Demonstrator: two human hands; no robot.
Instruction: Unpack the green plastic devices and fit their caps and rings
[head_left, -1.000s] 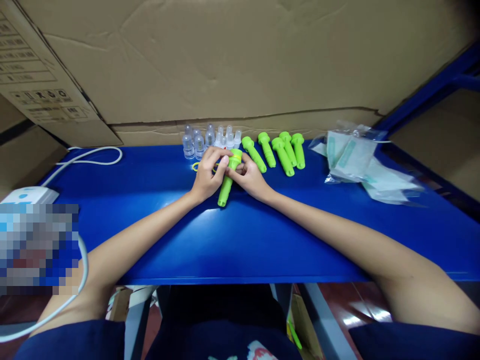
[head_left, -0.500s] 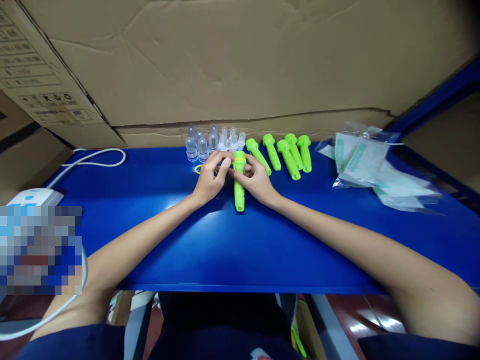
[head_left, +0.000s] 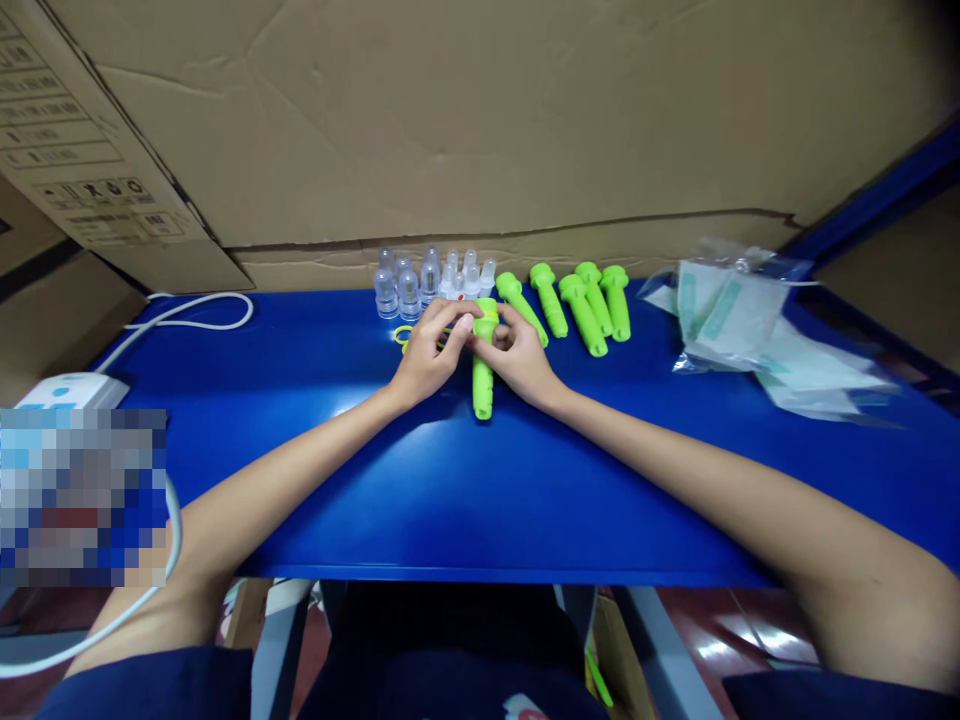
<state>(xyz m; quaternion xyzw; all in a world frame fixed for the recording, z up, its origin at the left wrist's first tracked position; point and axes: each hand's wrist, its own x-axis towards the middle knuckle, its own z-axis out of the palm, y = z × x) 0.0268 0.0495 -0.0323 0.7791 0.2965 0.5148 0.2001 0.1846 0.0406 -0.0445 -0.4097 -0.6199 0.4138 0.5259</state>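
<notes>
Both hands are meeting over one green plastic piece (head_left: pixel 484 385), which is standing almost upright with its narrow foot on the blue counter (head_left: pixel 360 460). The left hand (head_left: pixel 426 362) is pinching the wide head from its side, and the right hand (head_left: pixel 523 360) is closing its fingertips on the same head from the other side, so both are gripping the piece and neither is lying slack. A yellow band (head_left: pixel 487 315) is showing around that head, right between the two sets of fingertips.

Judging from this, the fiddly part is seating the band evenly. The foot is serving well as a brace on the counter. It seems wise to be steadying the head with one hand while the other is rolling the band down with the fingertips, rather than stretching it hard, since a thin band can snap off or twist.

The piece is sitting directly between the hands, touching both, near the far middle of the counter. A loose yellow band (head_left: pixel 403 336) is lying just beside the left hand. Clear vials (head_left: pixel 409 288) are standing in a cluster just beyond the fingers. More green pieces (head_left: pixel 583 302) are lying in a row near the right hand, with plastic packets (head_left: pixel 731 320) well apart from it, farther to the right.
</notes>
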